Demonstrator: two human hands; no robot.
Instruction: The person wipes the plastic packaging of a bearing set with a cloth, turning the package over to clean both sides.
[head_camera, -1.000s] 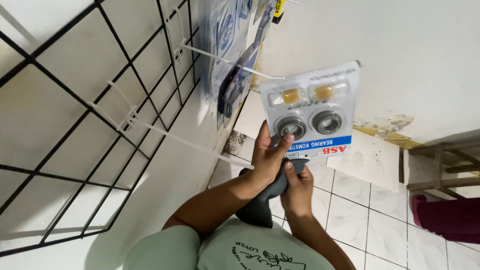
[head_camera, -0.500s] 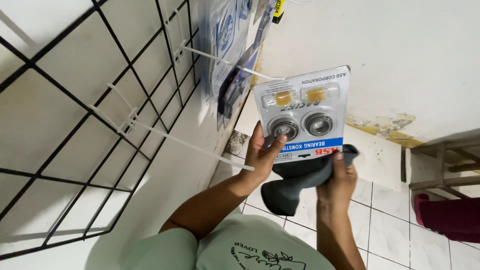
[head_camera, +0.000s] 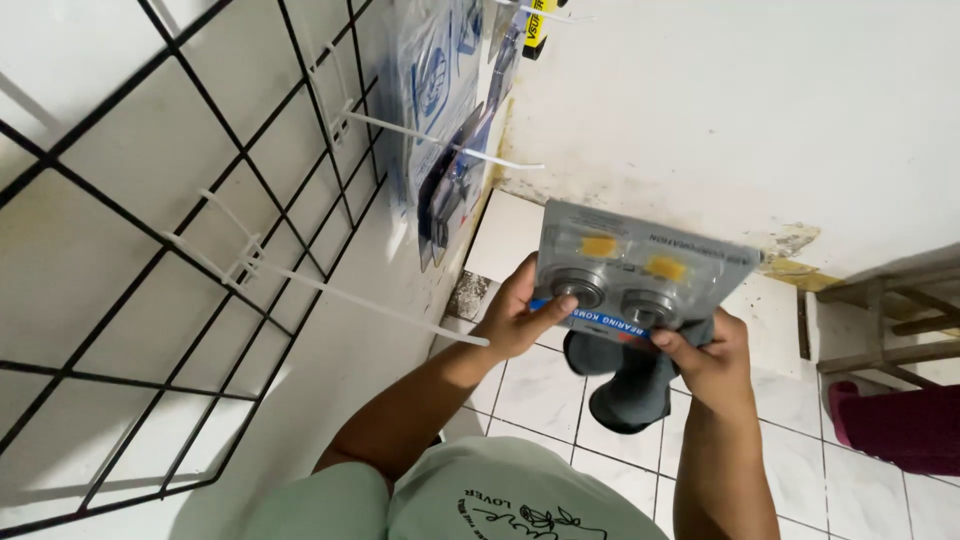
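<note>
- Fingers of both hands pinch the blister pack at frame centre: left hand on its lower-left edge, right hand lower-right, also clutching a grey cloth.
- Pack's long axis runs left-right, tilted.
- Empty hook lies left, nearer the left hand.

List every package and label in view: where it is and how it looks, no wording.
Blister pack: held flat between left hand and right hand; grey rectangular card, two round metal bearings, two yellow patches, blue and red strip.
Hanging packs: on white pegs of the black wire rack, upper middle; clear plastic, blue and white cards.
Yellow tag: top edge, on a peg; small, yellow and black.
</note>
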